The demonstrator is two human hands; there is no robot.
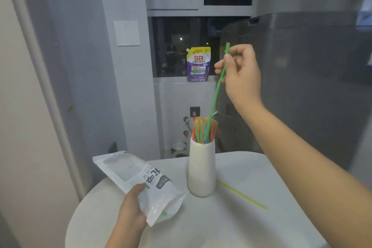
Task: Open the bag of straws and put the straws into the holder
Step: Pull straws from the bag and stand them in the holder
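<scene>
A white ceramic holder (pixel 202 169) stands on the round white table (pixel 231 223), filled with several coloured straws (pixel 203 131). My right hand (pixel 239 75) is raised above it, pinching a green straw (pixel 218 84) near its top; the straw's lower end dips among the straws in the holder. My left hand (pixel 131 207) grips the white straw bag (pixel 138 181) at its near edge, holding it tilted over the table's left side. The bag's open mouth faces me, and a green straw tip (pixel 164 213) shows inside. One yellow straw (pixel 241 194) lies loose on the table, right of the holder.
A purple and yellow detergent pouch (pixel 198 64) stands on the window ledge behind the table. A large grey appliance (pixel 302 78) fills the right side. A wall (pixel 30 106) runs close along the left. Pipes and a socket (pixel 194 111) sit low behind the holder.
</scene>
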